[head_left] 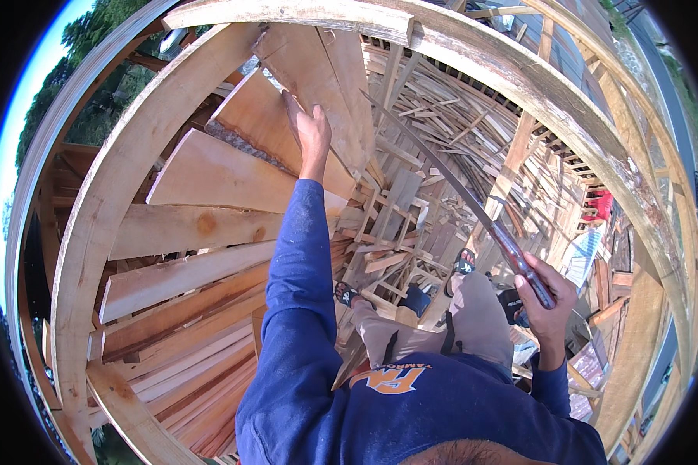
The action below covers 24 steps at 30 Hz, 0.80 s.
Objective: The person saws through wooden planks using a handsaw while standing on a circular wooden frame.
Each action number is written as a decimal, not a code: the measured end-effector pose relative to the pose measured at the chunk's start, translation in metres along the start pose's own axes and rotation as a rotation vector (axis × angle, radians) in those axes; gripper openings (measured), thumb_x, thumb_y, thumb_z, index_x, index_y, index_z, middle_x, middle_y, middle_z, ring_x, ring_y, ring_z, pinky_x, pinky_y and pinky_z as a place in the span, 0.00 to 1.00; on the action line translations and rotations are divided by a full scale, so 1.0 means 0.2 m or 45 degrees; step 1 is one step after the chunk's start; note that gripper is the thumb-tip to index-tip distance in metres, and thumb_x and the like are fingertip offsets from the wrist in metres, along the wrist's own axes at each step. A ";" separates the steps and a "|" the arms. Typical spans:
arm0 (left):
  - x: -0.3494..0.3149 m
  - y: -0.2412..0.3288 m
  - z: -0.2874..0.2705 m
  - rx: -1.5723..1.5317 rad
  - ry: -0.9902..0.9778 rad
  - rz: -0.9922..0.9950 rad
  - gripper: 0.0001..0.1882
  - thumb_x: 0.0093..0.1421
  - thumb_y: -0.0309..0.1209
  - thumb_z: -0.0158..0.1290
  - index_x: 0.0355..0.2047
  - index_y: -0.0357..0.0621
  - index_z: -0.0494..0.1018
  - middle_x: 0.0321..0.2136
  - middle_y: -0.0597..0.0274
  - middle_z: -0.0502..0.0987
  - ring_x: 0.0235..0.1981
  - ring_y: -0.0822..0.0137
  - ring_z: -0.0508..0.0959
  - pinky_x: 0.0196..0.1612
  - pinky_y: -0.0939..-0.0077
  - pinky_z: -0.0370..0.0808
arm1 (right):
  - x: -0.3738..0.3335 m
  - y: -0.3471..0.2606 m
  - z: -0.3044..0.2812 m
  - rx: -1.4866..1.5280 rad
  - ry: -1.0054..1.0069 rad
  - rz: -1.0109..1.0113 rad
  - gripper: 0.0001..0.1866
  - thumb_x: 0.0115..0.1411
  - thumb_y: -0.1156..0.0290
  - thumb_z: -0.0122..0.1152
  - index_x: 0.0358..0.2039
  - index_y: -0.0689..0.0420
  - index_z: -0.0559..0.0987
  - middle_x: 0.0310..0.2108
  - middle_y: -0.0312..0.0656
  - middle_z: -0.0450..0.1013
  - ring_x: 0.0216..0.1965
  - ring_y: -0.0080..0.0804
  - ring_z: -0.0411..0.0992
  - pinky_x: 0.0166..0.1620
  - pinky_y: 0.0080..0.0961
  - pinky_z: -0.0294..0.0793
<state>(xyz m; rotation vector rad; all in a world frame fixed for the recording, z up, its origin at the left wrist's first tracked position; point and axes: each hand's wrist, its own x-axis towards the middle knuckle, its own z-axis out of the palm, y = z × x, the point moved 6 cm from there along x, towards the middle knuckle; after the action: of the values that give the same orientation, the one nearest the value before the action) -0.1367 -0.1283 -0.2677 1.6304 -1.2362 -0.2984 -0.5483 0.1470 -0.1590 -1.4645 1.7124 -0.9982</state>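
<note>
My left hand (310,132) reaches out to the wide, pale wooden boards standing on the left. It grips the upper edge of one board (260,120), thumb apart from the fingers; some fingertips are hidden. A broader plank (306,66) leans just beyond that hand, and another wide board (209,174) stands on its near side. My right hand (547,298) is wrapped round the dark reddish-brown handle of a machete (461,190). Its long, narrow blade slants up and left, with the tip close to the broad plank, right of my left hand.
A timber rail (116,170) curves round the left, and another beam (535,85) crosses the far right. Several stacked boards (202,271) fill the left rack. Below lie heaped wood strips (457,116) and scattered offcuts (388,263) near my sandalled feet.
</note>
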 end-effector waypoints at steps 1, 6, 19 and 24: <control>0.00 0.03 0.02 0.072 0.082 0.089 0.40 0.58 0.24 0.51 0.68 0.26 0.47 0.65 0.29 0.57 0.67 0.42 0.59 0.69 0.61 0.56 | -0.01 -0.02 -0.02 -0.061 0.026 -0.109 0.20 0.51 0.76 0.69 0.46 0.64 0.82 0.29 0.44 0.81 0.26 0.26 0.78 0.33 0.19 0.75; 0.06 -0.01 0.09 -0.089 0.251 0.047 0.40 0.63 0.30 0.48 0.68 0.23 0.44 0.67 0.29 0.52 0.70 0.41 0.52 0.72 0.60 0.48 | -0.03 -0.22 -0.06 -0.352 0.152 -0.761 0.17 0.47 0.77 0.69 0.41 0.66 0.83 0.22 0.46 0.78 0.20 0.33 0.76 0.27 0.24 0.74; 0.22 -0.07 0.19 -0.473 0.642 -0.001 0.31 0.72 0.52 0.40 0.45 0.28 0.66 0.39 0.37 0.72 0.42 0.44 0.71 0.50 0.56 0.67 | 0.21 -0.47 0.05 -0.624 -0.087 -1.450 0.22 0.46 0.86 0.68 0.45 0.69 0.78 0.17 0.39 0.68 0.16 0.33 0.67 0.23 0.28 0.68; 0.20 -0.05 0.14 -0.387 0.664 -0.068 0.31 0.70 0.54 0.43 0.35 0.30 0.69 0.29 0.41 0.74 0.33 0.47 0.71 0.43 0.59 0.69 | 0.25 -0.43 0.04 -0.747 -0.159 -1.468 0.26 0.47 0.88 0.66 0.49 0.68 0.77 0.19 0.44 0.70 0.18 0.39 0.69 0.26 0.32 0.71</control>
<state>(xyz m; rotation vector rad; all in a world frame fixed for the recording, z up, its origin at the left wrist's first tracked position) -0.1320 -0.1776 -0.2747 1.3616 -0.7133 -0.0766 -0.5071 0.0901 -0.0893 -2.9683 0.9968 -0.8826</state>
